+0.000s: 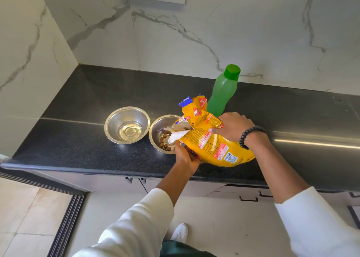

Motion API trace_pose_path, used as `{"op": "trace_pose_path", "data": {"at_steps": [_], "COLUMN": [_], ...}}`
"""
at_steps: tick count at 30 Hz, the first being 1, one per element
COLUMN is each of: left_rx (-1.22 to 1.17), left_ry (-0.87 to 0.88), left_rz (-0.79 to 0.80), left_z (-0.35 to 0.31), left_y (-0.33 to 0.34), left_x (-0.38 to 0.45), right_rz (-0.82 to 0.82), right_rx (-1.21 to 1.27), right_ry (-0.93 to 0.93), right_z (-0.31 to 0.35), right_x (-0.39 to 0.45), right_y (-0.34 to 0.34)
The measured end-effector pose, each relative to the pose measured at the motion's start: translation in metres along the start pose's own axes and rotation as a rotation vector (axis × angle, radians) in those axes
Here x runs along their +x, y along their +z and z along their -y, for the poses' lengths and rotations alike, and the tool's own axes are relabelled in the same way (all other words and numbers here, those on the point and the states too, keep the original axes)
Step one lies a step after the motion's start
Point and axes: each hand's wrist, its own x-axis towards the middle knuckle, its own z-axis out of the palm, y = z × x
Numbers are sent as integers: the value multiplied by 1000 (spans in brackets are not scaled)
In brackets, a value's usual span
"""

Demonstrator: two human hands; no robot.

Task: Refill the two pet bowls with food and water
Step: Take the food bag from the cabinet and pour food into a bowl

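Food bag tipped over right-hand bowl, dark worktop [81, 104].

Yellow food bag [212, 139] is gripped by both hands: left hand [186, 155] curled under its mouth, right hand [232, 127] clenched on top. Kibble [165, 140] is seen in the food bowl [155, 129]. Water bowl [127, 125] just beside it. Green bottle [224, 91] stood upright behind.

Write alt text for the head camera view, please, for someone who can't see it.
Both hands tip a yellow pet food bag over the right steel bowl, where brown kibble lies; the left hand holds the bag's lower edge, the right hand grips its top. The left steel bowl holds water, and a capped green bottle stands behind on the black counter.
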Motion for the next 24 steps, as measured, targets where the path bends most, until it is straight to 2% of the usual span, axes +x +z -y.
{"op": "trace_pose_path", "data": {"at_steps": [14,24], "left_rx": [-65,-69], "left_ry": [-60,-69], "left_rz": [82,64], "left_z": [-2,-5], "left_y": [4,2], "left_x": [2,0], "right_rz": [-16,8], "right_rx": [-206,-254], "right_ry": [-3,4], "right_z": [28,42], "right_x": [9,11], "right_y": [-18,-22]}}
